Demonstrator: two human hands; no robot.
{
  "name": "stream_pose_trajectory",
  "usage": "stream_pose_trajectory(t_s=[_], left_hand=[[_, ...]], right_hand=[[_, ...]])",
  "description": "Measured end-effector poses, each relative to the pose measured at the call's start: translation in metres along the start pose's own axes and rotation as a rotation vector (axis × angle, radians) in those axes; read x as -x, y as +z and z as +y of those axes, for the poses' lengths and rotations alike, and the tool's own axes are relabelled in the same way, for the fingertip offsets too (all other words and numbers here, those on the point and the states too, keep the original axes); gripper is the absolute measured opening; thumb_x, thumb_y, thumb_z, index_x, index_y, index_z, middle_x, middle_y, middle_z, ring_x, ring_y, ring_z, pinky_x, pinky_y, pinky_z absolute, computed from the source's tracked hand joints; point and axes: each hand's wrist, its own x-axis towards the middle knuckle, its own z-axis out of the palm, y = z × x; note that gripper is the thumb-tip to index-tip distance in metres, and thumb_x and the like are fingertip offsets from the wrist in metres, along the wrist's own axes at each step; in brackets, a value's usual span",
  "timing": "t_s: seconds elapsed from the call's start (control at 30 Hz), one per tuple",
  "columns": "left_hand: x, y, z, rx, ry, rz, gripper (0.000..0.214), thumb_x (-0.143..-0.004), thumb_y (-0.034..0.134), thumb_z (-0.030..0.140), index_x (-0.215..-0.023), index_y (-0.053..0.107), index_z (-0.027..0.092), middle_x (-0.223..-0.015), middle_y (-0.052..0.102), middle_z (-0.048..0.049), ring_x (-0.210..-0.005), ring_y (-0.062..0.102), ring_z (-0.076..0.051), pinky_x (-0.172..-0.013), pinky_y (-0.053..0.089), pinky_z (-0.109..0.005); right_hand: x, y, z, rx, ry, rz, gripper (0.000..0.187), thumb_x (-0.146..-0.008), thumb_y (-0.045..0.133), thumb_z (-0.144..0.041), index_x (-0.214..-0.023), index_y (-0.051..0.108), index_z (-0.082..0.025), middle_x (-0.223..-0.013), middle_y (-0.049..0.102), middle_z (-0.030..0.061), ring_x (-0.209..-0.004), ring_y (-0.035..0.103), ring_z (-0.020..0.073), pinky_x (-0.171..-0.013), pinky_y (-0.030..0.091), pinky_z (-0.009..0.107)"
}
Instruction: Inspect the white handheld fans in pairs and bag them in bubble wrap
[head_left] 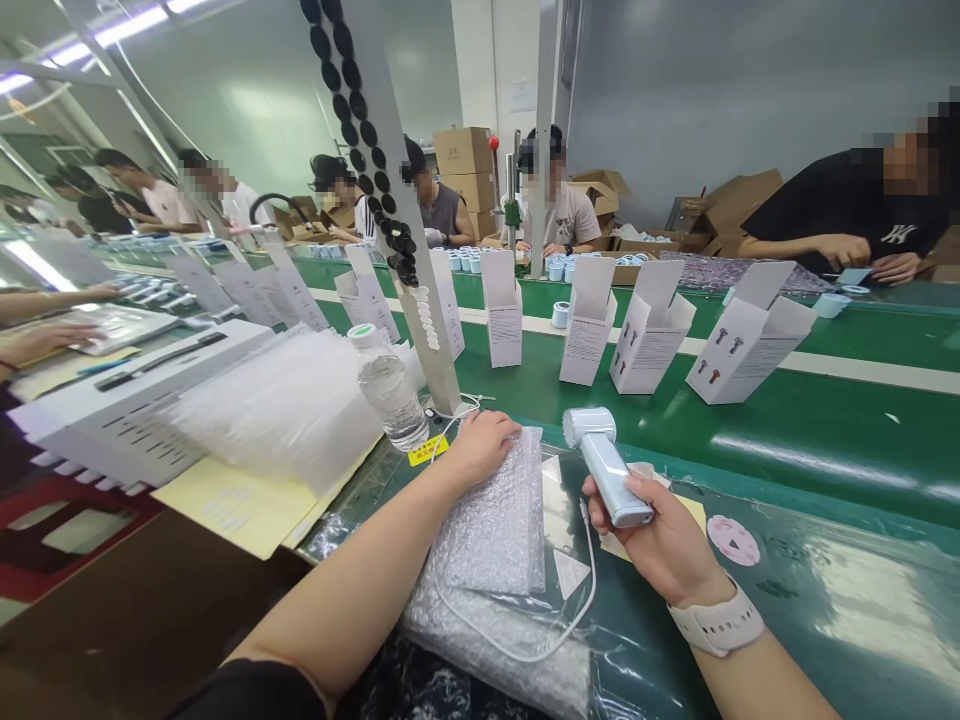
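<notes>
My right hand (645, 530) grips a pale blue handheld device (604, 465) with a round head and a long handle. A thin white cable (525, 640) runs from the handle's base down and loops across the bubble wrap. My left hand (480, 450) lies over the top edge of a bubble wrap pouch (487, 525), its fingers curled slightly on it. A second bubble wrap piece (495, 650) lies below the pouch, close to my body. The two hands are apart, with the device held above the green belt.
Several open white cartons (651, 328) stand on the green conveyor belt (787, 430). To the left are a water bottle (390, 390) and a pile of clear plastic bags (277, 410). A co-worker's hand (41, 345) rests at far left, and other people sit across the belt.
</notes>
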Motion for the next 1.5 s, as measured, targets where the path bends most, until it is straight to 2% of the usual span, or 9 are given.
stream_pose_trajectory(t_s=[0.23,0.43,0.77,0.97,1.27,1.5], left_hand=[[-0.006,0.002,-0.003,0.029,-0.007,0.002,0.031,-0.091,0.049,0.016,-0.115,0.067,0.023,-0.120,0.065,-0.0071,-0.116,0.056,-0.025,-0.107,0.039,-0.044],[-0.008,0.004,-0.006,0.044,-0.024,0.002,0.042,-0.091,0.049,0.016,-0.131,0.055,0.022,-0.127,0.061,-0.0086,-0.122,0.052,-0.026,-0.107,0.041,-0.042],[-0.018,-0.004,-0.010,0.075,-0.016,-0.086,0.032,-0.088,0.052,0.016,-0.117,0.064,0.021,-0.122,0.063,-0.0084,-0.120,0.054,-0.026,-0.105,0.042,-0.042],[-0.020,-0.005,-0.010,0.098,0.007,-0.116,0.033,-0.088,0.055,0.014,-0.118,0.064,0.022,-0.123,0.063,-0.0076,-0.122,0.052,-0.026,-0.106,0.040,-0.040],[-0.015,-0.003,-0.009,0.114,0.004,-0.051,0.036,-0.087,0.056,0.012,-0.121,0.059,0.019,-0.117,0.064,-0.0078,-0.115,0.055,-0.025,-0.102,0.042,-0.039],[-0.011,0.005,-0.006,0.074,-0.005,0.017,0.021,-0.087,0.056,0.013,-0.106,0.060,0.019,-0.112,0.062,-0.0070,-0.112,0.053,-0.025,-0.101,0.042,-0.041]], right_hand=[[-0.001,-0.003,0.003,-0.002,-0.007,-0.006,0.025,-0.076,0.069,-0.038,-0.089,0.071,-0.016,-0.083,0.069,0.0082,-0.062,0.057,0.0181,-0.056,0.048,0.031],[0.000,0.000,0.002,0.002,-0.009,0.002,0.026,-0.073,0.071,-0.039,-0.087,0.071,-0.016,-0.081,0.069,0.0079,-0.061,0.057,0.0175,-0.056,0.048,0.030],[0.000,0.004,0.000,-0.003,0.025,0.029,0.036,-0.065,0.078,-0.041,-0.091,0.071,-0.016,-0.078,0.070,0.0065,-0.059,0.058,0.0170,-0.055,0.048,0.028],[0.002,0.005,0.001,0.005,0.050,0.042,0.040,-0.064,0.079,-0.042,-0.094,0.071,-0.017,-0.078,0.070,0.0057,-0.058,0.057,0.0166,-0.054,0.047,0.028],[0.000,0.005,0.004,0.006,0.066,0.036,0.037,-0.067,0.077,-0.041,-0.095,0.069,-0.017,-0.078,0.071,0.0058,-0.058,0.058,0.0169,-0.055,0.048,0.028],[0.001,0.005,0.004,0.006,0.062,0.030,0.038,-0.067,0.078,-0.041,-0.094,0.068,-0.017,-0.078,0.071,0.0061,-0.058,0.059,0.0171,-0.054,0.048,0.028]])
